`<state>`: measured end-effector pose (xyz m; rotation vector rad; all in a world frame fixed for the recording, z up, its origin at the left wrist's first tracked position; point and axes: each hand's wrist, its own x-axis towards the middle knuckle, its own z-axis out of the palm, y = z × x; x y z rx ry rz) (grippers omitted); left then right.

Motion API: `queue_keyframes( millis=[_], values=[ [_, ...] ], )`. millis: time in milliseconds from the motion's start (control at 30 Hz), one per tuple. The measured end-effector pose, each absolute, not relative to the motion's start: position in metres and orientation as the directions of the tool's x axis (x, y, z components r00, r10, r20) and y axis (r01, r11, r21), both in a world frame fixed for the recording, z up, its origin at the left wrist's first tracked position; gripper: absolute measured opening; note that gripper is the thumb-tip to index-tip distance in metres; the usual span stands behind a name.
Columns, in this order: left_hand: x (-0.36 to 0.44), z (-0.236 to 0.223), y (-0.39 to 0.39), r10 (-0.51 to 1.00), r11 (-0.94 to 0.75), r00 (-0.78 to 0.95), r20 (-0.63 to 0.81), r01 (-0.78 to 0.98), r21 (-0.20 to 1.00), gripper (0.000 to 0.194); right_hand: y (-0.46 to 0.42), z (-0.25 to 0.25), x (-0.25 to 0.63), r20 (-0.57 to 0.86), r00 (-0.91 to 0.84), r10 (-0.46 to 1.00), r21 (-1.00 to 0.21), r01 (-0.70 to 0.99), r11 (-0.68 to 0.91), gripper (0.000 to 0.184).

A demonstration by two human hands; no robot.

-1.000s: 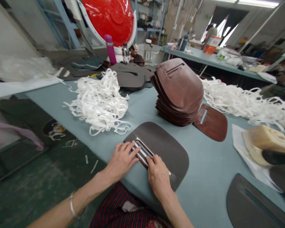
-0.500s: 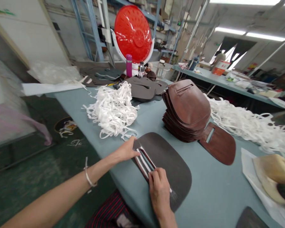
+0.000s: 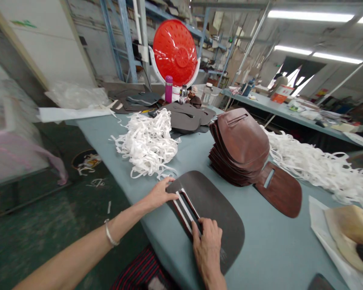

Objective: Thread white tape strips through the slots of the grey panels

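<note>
A dark grey leather panel (image 3: pixel 218 217) with rounded corners lies on the blue-grey table (image 3: pixel 269 253). Thin white strips (image 3: pixel 183 208) run along a long slot in it. My left hand (image 3: pixel 160 194) rests at the panel's upper left edge, fingers spread, holding nothing. My right hand (image 3: pixel 207 245) presses on the panel at the slot's lower end and hides that end. Its thumb and fingertips are partly out of sight.
A stack of brown leather panels (image 3: pixel 238 145) and a single slotted brown panel (image 3: pixel 280 191) lie just beyond the grey panel. Tangled white strips (image 3: pixel 147 147) lie to the left, with more (image 3: pixel 317 165) to the right. A tan piece on white paper (image 3: pixel 347 229) sits at right. The table edge and green floor (image 3: pixel 63 225) are at left.
My left hand has moved off the slot to the panel's upper left edge. My right hand stays near the slot. The view has tilted up and swung, showing more of the room.
</note>
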<state>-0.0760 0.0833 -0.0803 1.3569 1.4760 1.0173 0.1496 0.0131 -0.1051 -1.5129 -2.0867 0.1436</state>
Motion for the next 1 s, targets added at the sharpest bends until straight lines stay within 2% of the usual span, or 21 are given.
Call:
queue_keyframes(
  millis=[133,200,267,333,500,633,700,833,1000],
  values=[
    [-0.078,-0.084,0.07,0.983,-0.069,-0.106,0.149,0.538,0.84,0.051,0.013,-0.101,0.148,0.34,-0.228,0.912,-0.345,0.872,0.347,0.025],
    [-0.078,-0.083,0.059,0.967,-0.199,0.015,0.253,0.666,0.719,0.035,0.013,-0.1,0.147,0.331,-0.235,0.914,-0.325,0.881,0.344,0.022],
    [-0.076,-0.084,0.048,0.941,-0.316,0.162,0.297,0.732,0.604,0.019,0.015,-0.101,0.143,0.321,-0.248,0.914,-0.31,0.884,0.349,0.018],
    [-0.074,-0.086,0.039,0.929,-0.357,0.216,0.299,0.733,0.579,0.015,0.019,-0.103,0.136,0.309,-0.264,0.914,-0.295,0.887,0.356,0.016],
    [-0.073,-0.095,0.035,0.928,-0.354,0.201,0.314,0.739,0.573,0.019,0.039,-0.106,0.102,0.32,-0.289,0.902,-0.284,0.88,0.382,0.019],
    [-0.074,-0.094,0.038,0.933,-0.344,0.217,0.287,0.773,0.533,0.039,0.054,-0.103,0.078,0.345,-0.345,0.873,-0.307,0.837,0.453,0.027],
    [-0.074,-0.093,0.039,0.935,-0.342,0.235,0.264,0.794,0.503,0.041,0.056,-0.102,0.072,0.359,-0.372,0.856,-0.297,0.824,0.483,0.031],
    [-0.075,-0.092,0.04,0.924,-0.374,0.285,0.257,0.818,0.438,0.028,0.048,-0.098,0.068,0.357,-0.429,0.83,-0.175,0.842,0.511,0.029],
    [-0.075,-0.094,0.037,0.899,-0.418,0.329,0.29,0.842,0.341,0.031,0.018,-0.099,0.097,0.321,-0.473,0.82,-0.035,0.86,0.51,0.03]
  ],
)
